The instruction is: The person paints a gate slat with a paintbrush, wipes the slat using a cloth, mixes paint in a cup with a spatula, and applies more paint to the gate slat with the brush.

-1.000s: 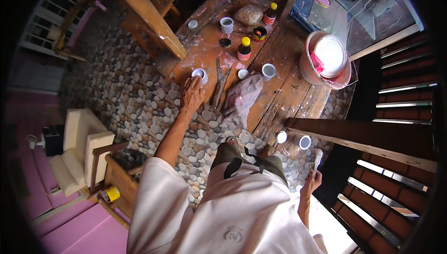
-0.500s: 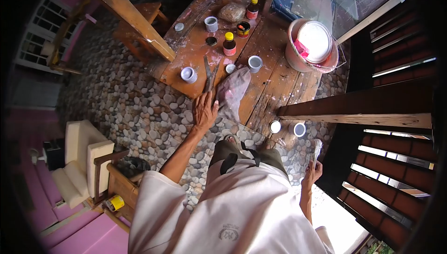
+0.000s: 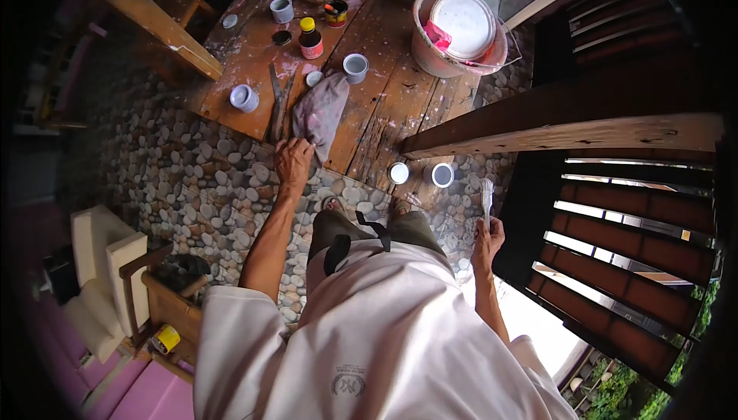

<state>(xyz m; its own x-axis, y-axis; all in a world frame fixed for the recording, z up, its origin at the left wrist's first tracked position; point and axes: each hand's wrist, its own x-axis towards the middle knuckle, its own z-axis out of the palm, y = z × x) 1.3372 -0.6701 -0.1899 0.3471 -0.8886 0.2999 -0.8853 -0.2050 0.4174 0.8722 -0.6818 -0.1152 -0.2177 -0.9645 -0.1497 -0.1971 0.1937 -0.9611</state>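
Observation:
My left hand (image 3: 294, 162) is at the table's front edge, its fingers curled closed on the lower left edge of a greyish-pink rag (image 3: 321, 109). Just left of the rag lies a worn tool with two long blades like open shears (image 3: 280, 101). A small whitish lid (image 3: 314, 78) sits by the rag's upper end, and an open grey paint tin (image 3: 355, 68) stands beside it. On the far right my right hand (image 3: 488, 237) grips a paintbrush (image 3: 487, 197), its pale bristles pointing up.
The paint-spattered wooden table (image 3: 384, 124) holds a bottle with a yellow cap (image 3: 310, 38), several tins and a lidded bucket (image 3: 453, 35). A tin of dark paint (image 3: 442, 175) and a white lid (image 3: 398, 173) are near a wooden beam (image 3: 553, 139). A cream chair (image 3: 100, 266) stands left.
My left hand has shifted right, from the bladed tool to the rag, and its fingers have curled in. My right hand still holds the brush, now more upright. The camera view has turned.

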